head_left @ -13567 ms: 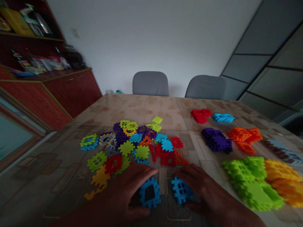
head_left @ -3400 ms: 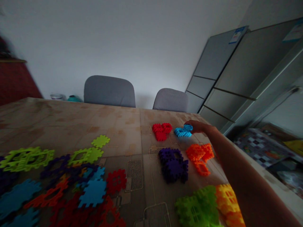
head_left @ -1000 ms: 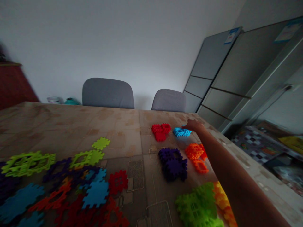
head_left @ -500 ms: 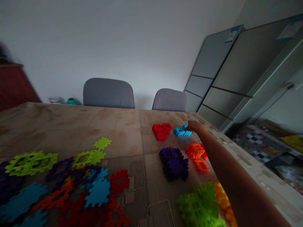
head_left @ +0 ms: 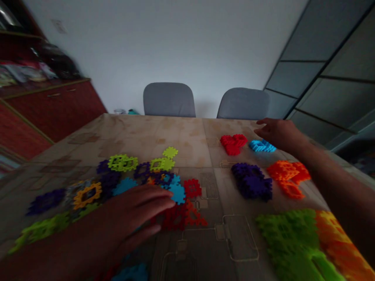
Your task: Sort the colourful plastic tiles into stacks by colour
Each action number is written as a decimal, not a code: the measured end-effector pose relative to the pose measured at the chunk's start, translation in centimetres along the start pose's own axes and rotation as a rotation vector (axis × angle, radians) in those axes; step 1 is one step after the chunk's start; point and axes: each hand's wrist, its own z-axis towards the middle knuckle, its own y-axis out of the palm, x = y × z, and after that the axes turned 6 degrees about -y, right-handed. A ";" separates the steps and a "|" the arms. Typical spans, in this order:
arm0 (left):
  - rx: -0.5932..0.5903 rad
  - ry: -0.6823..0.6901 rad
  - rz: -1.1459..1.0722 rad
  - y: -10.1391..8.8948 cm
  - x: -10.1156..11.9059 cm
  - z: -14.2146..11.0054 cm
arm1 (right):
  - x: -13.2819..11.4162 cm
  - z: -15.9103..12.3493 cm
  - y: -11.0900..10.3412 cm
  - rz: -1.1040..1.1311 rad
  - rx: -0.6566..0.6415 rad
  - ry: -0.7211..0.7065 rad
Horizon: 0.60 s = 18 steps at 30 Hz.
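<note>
Hanging over the mixed pile (head_left: 125,185), L hand (head_left: 142,207) is open; R hand (head_left: 281,133), open too, is nr the blue stack (head_left: 260,146).

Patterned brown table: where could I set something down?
Bare patches: between the scattered multicoloured toothed plastic pieces and stacked purple toothed plastic pieces; also behind the scatter, before the grey rounded chairs. Crowded: the scatter around the left hand.

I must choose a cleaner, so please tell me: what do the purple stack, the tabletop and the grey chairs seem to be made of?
Purple stack: probably moulded plastic, fairly matte; its toothed edges are regular and its colour solid.
Tabletop: perhaps a plastic cover, faintly glossy; its flat patches look printed.
Grey chairs: fabric or plastic, matte; no bright highlights show.
</note>
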 end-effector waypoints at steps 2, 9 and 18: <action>0.028 -0.129 0.056 0.1 -1.1 -3.6 | -3.3 -2.6 -0.5 0.081 0.004 -0.130; 0.156 -0.126 0.164 4.8 1.1 -11.3 | -12.9 -14.7 -1.7 0.506 -0.049 -0.626; 0.124 -0.028 0.240 5.6 1.4 -10.0 | -17.9 -23.0 2.0 0.700 -0.269 -0.612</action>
